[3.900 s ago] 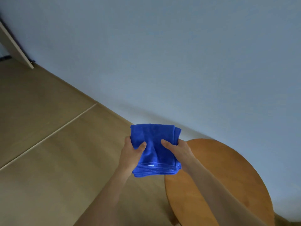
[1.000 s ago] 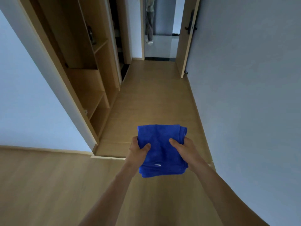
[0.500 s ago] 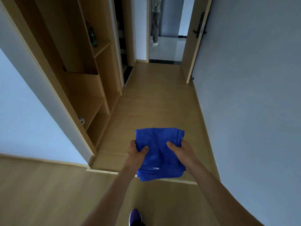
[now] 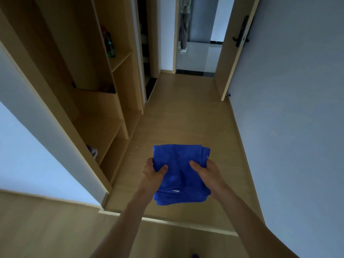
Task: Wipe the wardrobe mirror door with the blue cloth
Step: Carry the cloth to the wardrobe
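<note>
Corridor floor [image 4: 186, 118] lies open ahead; left grip [image 4: 153, 176] and right grip [image 4: 206, 174] clasp blue cloth [image 4: 179, 164] edges.

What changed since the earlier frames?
The view turned away from the round wooden table, now out of frame, and advanced along the hallway floor toward the open wooden shelving. Unchanged: left hand and right hand grip the folded blue cloth, thumbs on top.

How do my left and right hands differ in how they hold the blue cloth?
The left hand grips the blue cloth at its left edge; the right hand grips it at its right edge. The left hand's thumb lies bent on the fabric; the right hand's thumb lies straighter and reaches further in. Both have the thumb on top, fingers hidden beneath.
</note>
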### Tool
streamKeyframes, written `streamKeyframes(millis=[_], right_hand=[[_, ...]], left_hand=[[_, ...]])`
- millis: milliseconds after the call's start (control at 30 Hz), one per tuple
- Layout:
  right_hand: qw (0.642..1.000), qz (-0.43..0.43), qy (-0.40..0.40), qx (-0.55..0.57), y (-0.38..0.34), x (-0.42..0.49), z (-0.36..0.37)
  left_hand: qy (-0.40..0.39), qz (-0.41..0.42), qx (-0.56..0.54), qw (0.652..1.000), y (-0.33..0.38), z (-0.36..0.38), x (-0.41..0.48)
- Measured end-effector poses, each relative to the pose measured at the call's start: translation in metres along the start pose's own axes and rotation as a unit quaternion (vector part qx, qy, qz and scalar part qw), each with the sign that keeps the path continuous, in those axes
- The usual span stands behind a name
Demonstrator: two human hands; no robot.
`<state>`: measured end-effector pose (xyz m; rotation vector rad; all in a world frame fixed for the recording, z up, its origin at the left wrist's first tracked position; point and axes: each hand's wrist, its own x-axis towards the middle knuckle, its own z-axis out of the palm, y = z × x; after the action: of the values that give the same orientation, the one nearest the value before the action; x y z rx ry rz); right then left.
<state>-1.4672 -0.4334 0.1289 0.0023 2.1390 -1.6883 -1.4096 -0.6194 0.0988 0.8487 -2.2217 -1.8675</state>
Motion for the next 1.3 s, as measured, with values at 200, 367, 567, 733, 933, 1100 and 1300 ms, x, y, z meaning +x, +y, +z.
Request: streamKeyframes(millis=[200,367,567,733,933,1100,1300], right_hand=[[1.000,-0.005,0.001,-0.009,-0.011,0.072,-0.004],[0.999,-0.010,-0.035,-0.015,-0.030,0.144,-0.016],[0.993,-0.021,-0.100,-0.058,-0.071,0.233,-0.032],[0.989,-0.034,-0.126,-0.064,-0.093,0.279,-0.033],[0.989,-0.048,-0.128,-0.058,-0.116,0.339,-0.019],[0.987,-0.062,-0.122,-0.084,-0.142,0.396,0.001],[0.984,-0.068,-0.132,-0.098,-0.185,0.467,0.041]], left_hand=[[0.028,0.015,0.021,0.999,0.014,0.012,0.057],[0.063,0.011,0.013,0.998,0.035,0.033,0.111],[0.109,0.001,-0.038,0.993,0.069,0.057,0.169],[0.131,0.001,-0.059,0.990,0.089,0.062,0.203],[0.156,0.020,-0.025,0.987,0.108,0.056,0.263],[0.166,0.015,-0.050,0.985,0.115,0.046,0.325],[0.164,0.017,-0.081,0.983,0.131,0.018,0.409]])
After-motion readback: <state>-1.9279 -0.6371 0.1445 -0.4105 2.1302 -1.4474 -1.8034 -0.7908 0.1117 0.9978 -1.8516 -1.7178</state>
